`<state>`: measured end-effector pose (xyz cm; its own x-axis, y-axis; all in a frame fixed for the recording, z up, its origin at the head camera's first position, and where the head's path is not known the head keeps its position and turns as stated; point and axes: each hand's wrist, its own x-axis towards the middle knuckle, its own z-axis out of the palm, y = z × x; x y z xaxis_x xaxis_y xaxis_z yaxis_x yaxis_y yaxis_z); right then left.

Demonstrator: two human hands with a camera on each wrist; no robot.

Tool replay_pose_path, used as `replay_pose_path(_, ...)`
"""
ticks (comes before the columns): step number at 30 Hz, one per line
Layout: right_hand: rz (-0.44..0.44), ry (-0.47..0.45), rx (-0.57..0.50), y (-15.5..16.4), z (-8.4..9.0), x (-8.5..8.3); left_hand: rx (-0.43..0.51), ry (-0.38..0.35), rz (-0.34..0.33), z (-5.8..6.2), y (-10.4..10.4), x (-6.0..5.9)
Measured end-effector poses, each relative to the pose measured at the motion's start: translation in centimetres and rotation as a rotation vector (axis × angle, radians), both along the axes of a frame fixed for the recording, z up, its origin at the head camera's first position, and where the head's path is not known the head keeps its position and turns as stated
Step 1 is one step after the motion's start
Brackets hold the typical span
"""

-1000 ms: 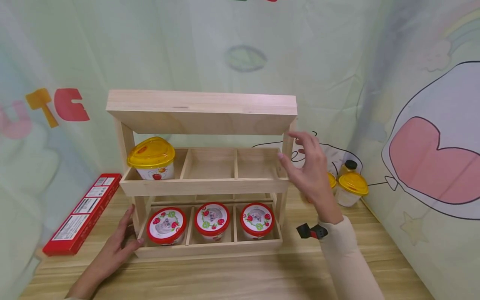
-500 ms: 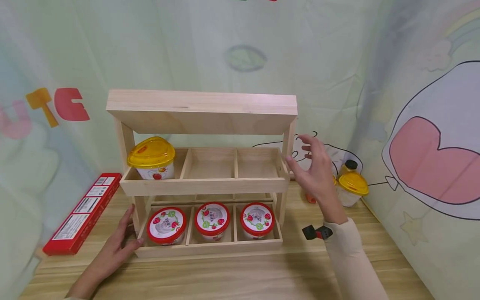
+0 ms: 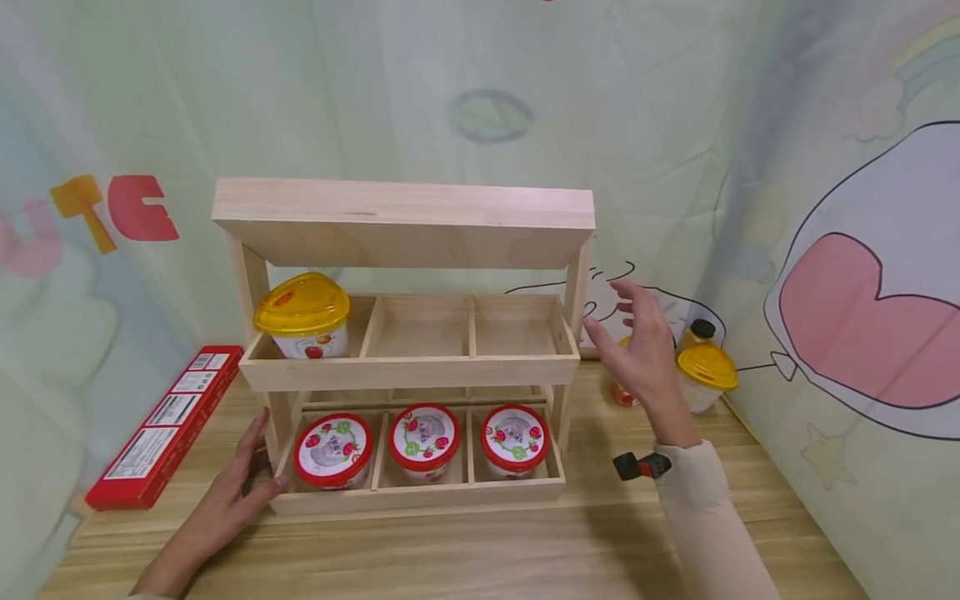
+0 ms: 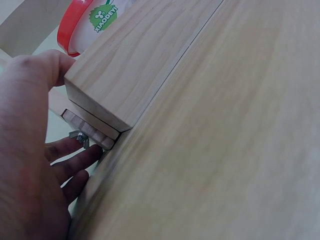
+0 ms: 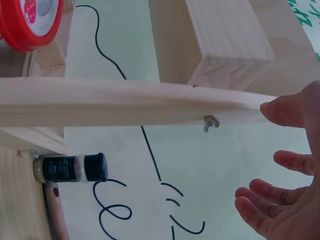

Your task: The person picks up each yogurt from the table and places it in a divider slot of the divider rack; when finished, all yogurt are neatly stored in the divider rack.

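Where the wooden table (image 3: 420,558) spreads out, the wooden rack (image 3: 405,373) stands upright before the person, with a hand at either side. As I judge it, the step in hand is steadying that rack, which goes best with an even, gentle hold low on the frame, so that nothing it carries gets jolted. A long red box (image 3: 168,433) lies to its left. The left hand (image 3: 236,492) holds a corner of the lower tray (image 3: 420,502), thumb hooked over the edge, fingers beside the frame. The right hand (image 3: 637,350) is empty and relaxed, raised by the right post (image 3: 577,287), fingers loosely curved, thumb spread; whether it touches wood I can't tell. One yellow-lidded tub (image 3: 302,304) sits in the upper left compartment; three red-rimmed tubs (image 3: 424,437) occupy the front lower compartments, one each. A metal wing nut (image 4: 80,137) juts out near the left hand's fingers.
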<state>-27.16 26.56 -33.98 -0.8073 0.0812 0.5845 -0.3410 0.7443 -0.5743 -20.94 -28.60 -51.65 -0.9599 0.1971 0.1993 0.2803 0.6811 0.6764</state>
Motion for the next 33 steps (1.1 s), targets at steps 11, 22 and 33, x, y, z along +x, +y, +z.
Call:
replay_pose_path(11, -0.067, -0.145, 0.017, 1.6, -1.9, -0.5, 0.038, 0.055, -0.006, -0.6, -0.2, 0.0)
replay_pose_path(22, -0.179, -0.307, 0.008, 3.3, -4.0, -1.4, 0.008, 0.007, -0.006, -0.2, -0.2, -0.1)
replay_pose_path(33, -0.263, -0.381, 0.000, 4.5, -6.1, -2.4, 0.049, -0.035, -0.012, 0.1, 0.0, 0.0)
